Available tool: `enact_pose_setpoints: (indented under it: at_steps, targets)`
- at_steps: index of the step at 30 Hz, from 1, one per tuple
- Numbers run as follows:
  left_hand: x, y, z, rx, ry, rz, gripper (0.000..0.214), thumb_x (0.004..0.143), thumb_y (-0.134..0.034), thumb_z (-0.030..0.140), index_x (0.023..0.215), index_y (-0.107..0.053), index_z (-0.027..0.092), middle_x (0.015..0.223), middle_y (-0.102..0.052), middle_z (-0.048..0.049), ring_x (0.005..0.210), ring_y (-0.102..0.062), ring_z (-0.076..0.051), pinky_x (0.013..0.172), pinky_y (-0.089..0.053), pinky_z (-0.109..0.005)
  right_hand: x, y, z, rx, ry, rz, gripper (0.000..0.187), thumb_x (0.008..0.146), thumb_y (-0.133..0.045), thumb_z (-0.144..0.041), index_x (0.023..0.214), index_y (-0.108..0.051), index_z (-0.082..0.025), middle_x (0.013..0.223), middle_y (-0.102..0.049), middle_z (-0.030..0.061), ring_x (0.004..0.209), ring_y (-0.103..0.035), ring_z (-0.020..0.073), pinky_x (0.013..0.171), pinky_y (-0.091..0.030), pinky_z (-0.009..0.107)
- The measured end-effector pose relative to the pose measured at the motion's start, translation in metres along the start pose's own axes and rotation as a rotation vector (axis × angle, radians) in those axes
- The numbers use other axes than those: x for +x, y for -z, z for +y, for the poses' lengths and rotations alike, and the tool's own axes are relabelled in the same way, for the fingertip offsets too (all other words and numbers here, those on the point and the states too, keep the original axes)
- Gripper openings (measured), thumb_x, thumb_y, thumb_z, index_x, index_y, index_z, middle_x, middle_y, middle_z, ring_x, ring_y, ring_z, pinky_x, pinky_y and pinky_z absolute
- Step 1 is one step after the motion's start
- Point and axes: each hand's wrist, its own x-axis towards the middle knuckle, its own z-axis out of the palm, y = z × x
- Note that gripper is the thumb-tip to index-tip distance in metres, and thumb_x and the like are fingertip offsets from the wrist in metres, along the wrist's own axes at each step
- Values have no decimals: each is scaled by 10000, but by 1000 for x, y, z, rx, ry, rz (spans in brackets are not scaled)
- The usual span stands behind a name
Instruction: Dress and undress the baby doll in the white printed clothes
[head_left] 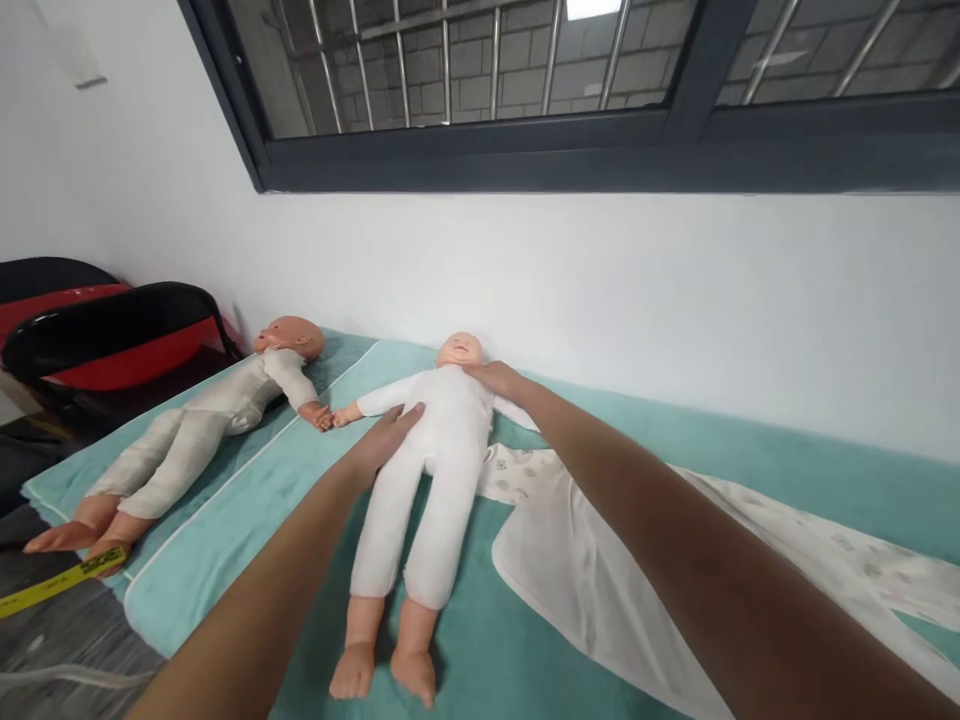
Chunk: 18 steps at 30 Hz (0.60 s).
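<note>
A baby doll in a white suit (439, 470) lies on its back on a teal towel (525, 620), head toward the wall. My left hand (390, 435) rests flat on the doll's side near its chest, fingers stretched out. My right hand (495, 378) lies at the doll's neck and shoulder, just under its head (459, 349); the fingers are partly hidden. A second doll (202, 425) in a cream suit lies to the left, its hand touching the first doll's hand.
A white patterned cloth (585, 560) is spread on the towel right of the doll. Black and red chairs (97, 340) stand at the left. A yellow measuring tape (52, 585) lies by the second doll's feet. A white wall and a barred window are behind.
</note>
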Motion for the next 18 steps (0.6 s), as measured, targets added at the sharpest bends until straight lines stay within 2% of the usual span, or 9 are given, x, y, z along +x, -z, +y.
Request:
enact_pose_setpoints:
  at_steps: [3,6,9,13,18]
  targets:
    - [-18,-4,23,26,46,68,667,706,-691,633,1187,-665,172,1252,-665,-128,1121,-639,-290,845,-537,-293,-14,17,-9,62,32,-16,712,847,-548,-668,1244,-655,-86,1270,-636,152,1128,-626,245,889,-478,261]
    - [-42,-11,50,-19,-30,6,675,734,-682,623,1242,-623,183,1228,-677,-113,1093,-653,-267,869,-540,-310,-41,43,-18,106,61,-4,727,840,-545,-684,1273,-637,-108,1293,-626,127,1129,-622,224,890,-477,244]
    - [-73,-29,74,-57,-39,-61,706,744,-680,622,1294,-579,191,1246,-667,-117,1052,-670,-272,819,-556,-319,-80,76,-16,121,62,25,765,811,-566,-705,1269,-637,-96,1297,-621,137,1116,-623,238,883,-479,252]
    - [-121,-77,91,-96,-11,-115,691,754,-671,623,1285,-563,194,1300,-637,-135,1066,-671,-277,802,-568,-319,-141,115,15,79,12,68,763,792,-584,-710,1200,-673,-71,1269,-631,169,1098,-628,272,864,-484,279]
    - [-171,-166,80,-114,3,-149,663,791,-668,559,1322,-520,191,1363,-593,-137,1140,-641,-276,886,-552,-318,-209,143,92,-25,-100,141,678,893,-480,-654,1190,-680,-79,1237,-651,170,1079,-642,257,865,-477,280]
